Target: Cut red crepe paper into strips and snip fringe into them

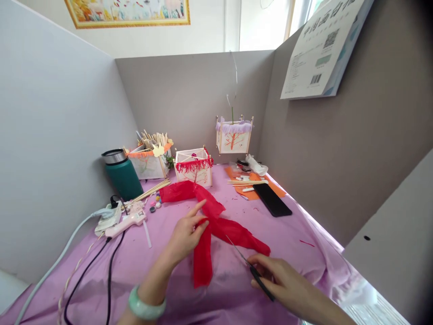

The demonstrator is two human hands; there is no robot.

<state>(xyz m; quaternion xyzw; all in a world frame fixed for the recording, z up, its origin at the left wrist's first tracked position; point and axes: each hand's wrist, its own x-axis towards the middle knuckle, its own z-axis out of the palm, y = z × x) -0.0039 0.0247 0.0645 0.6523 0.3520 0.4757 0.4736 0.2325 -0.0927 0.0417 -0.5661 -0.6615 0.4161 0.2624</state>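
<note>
Scissors (261,281) in the right hand (275,271), fingers closed around the black handles, blades over the right-hand strip of red material (240,232). Narrow pinch of left hand (182,239) on the same red material, thumb to fingers, index stretched out ahead; near strip hanging straight toward the front of the purple cloth (294,243). For clean cutting: pull gently taut from the pinch, keep fingertips clear of the blade line, and make long, unhurried snips to avoid ragged edges. Farther out, glue gun (125,225) to the left, phone (272,199) to the right with no visible brand, red-fringed box (193,167) behind. On the right partition, printed sheet (321,58) with QR code, barcode and large characters, seemingly 中国画白 plus another cropped at the edge.
</note>
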